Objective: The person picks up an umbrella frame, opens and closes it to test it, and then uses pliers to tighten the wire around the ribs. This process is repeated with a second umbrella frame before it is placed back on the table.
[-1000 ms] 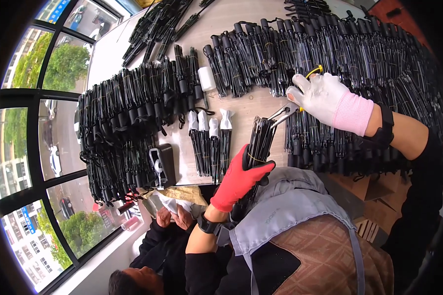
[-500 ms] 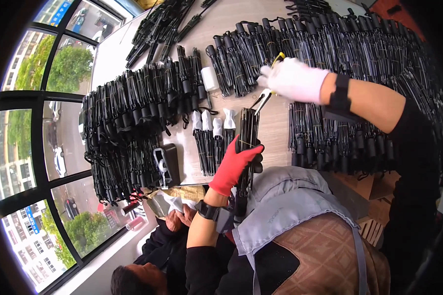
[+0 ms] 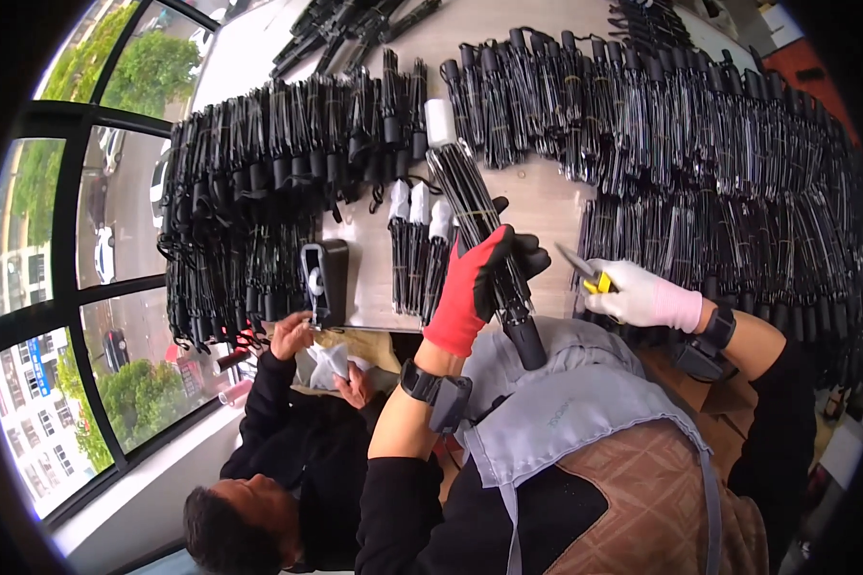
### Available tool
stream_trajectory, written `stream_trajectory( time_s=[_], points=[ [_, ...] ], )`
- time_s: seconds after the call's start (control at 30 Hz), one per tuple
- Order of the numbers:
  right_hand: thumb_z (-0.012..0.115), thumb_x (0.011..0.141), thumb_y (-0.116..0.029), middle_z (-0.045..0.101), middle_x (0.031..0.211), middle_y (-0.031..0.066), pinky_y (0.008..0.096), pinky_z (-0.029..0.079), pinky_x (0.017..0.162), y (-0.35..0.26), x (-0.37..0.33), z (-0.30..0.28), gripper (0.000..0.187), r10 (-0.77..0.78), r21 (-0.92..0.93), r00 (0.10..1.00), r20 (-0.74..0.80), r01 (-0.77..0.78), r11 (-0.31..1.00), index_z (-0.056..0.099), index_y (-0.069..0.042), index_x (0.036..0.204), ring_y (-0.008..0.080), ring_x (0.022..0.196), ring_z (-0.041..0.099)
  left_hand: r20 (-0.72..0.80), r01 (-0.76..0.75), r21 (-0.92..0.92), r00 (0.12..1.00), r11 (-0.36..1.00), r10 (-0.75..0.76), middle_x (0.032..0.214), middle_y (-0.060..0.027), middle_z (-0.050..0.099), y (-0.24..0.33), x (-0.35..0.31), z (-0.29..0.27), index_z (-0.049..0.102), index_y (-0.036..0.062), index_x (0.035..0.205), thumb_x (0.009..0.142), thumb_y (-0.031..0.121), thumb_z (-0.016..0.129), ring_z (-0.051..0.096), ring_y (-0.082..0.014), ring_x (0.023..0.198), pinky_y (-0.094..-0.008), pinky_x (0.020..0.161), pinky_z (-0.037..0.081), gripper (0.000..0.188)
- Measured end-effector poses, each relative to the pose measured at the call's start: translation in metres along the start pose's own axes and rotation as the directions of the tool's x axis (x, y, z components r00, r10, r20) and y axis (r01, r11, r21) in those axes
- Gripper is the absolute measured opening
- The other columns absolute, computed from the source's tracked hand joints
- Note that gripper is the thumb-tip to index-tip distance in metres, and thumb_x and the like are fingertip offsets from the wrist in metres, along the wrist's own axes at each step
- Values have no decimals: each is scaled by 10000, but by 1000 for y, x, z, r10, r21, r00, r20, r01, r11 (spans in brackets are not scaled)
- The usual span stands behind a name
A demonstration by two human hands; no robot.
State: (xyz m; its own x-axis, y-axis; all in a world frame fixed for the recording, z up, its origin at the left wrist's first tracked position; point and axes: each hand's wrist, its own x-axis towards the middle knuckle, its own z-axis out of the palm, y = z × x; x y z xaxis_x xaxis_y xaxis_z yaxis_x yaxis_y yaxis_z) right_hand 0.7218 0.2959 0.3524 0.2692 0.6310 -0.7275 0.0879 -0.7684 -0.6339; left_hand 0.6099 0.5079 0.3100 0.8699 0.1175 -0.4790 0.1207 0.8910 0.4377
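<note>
My left hand [image 3: 470,287], in a red glove with black fingers, is closed around a folded black umbrella frame [image 3: 462,187]. The frame tilts over the table's near edge, its bundled ribs pointing up and away and its black handle [image 3: 523,343] toward my apron. A thin band circles the ribs. In a white glove, my right hand [image 3: 633,295] grips yellow-handled scissors [image 3: 577,264] beside the right-hand stack, their pointed metal end aimed up and left, apart from the frame. Several umbrella frames with white-wrapped ends [image 3: 419,203] lie left of my left hand.
Stacked umbrella frames cover the table's left [image 3: 249,220], far side [image 3: 566,105] and right [image 3: 719,240]. A black tape dispenser [image 3: 328,278] stands at the near edge. A white cylinder [image 3: 440,123] lies beyond. At my left, a co-worker's hands [image 3: 292,335] handle white material [image 3: 331,362].
My right hand has moved down and right with the scissors, away from the ribs. The umbrella frame in my left hand has tilted leftward at its top. One co-worker's hand has reached toward the dispenser.
</note>
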Motion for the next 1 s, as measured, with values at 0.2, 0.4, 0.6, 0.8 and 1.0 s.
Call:
stream_trajectory(
  time_s=[0.2, 0.4, 0.6, 0.8, 1.0],
  points=[
    [587, 838, -68, 574, 987, 134, 399, 518, 706, -9, -1, 10, 240, -524, -788, 837, -157, 214, 577, 517, -4, 1059, 292, 946, 577, 22, -53, 67, 998, 996, 52, 911, -131, 644, -4, 0, -5, 413, 31, 1347, 955, 97, 532, 666, -255, 749, -399, 713, 580, 415],
    [555, 824, -58, 548, 1020, 108, 415, 510, 706, -13, 13, 20, 216, -658, -918, 700, -277, 8, 396, 514, -21, 1032, 291, 1033, 537, -11, -84, 184, 996, 979, 88, 901, -115, 642, -9, -2, -2, 435, 44, 1300, 937, 102, 569, 664, -228, 743, -366, 670, 578, 391],
    [550, 846, -150, 538, 958, 107, 389, 510, 683, -22, 14, 8, 179, -688, -979, 722, -74, 81, 190, 546, -18, 966, 286, 978, 551, -47, -91, 204, 994, 975, 103, 879, -99, 634, -12, -4, 6, 453, 46, 1261, 917, 86, 596, 663, -215, 731, -348, 639, 575, 375],
    [582, 842, -204, 575, 917, 158, 406, 514, 675, -44, 7, 13, 271, -294, -947, 954, 61, 148, 286, 539, 12, 1000, 305, 902, 609, -115, -154, 244, 976, 957, 186, 863, -87, 623, -13, -9, 10, 491, 38, 1158, 915, 89, 604, 658, -213, 695, -336, 616, 566, 273],
    [549, 846, -244, 638, 896, 255, 437, 529, 719, -35, 18, 33, 375, -94, -580, 994, 59, 111, 807, 523, 67, 1053, 377, 829, 661, -287, -213, 179, 922, 960, 258, 854, -82, 616, -19, -5, -15, 501, 39, 1071, 898, 77, 620, 660, -209, 667, -319, 575, 556, 213]
  ],
)
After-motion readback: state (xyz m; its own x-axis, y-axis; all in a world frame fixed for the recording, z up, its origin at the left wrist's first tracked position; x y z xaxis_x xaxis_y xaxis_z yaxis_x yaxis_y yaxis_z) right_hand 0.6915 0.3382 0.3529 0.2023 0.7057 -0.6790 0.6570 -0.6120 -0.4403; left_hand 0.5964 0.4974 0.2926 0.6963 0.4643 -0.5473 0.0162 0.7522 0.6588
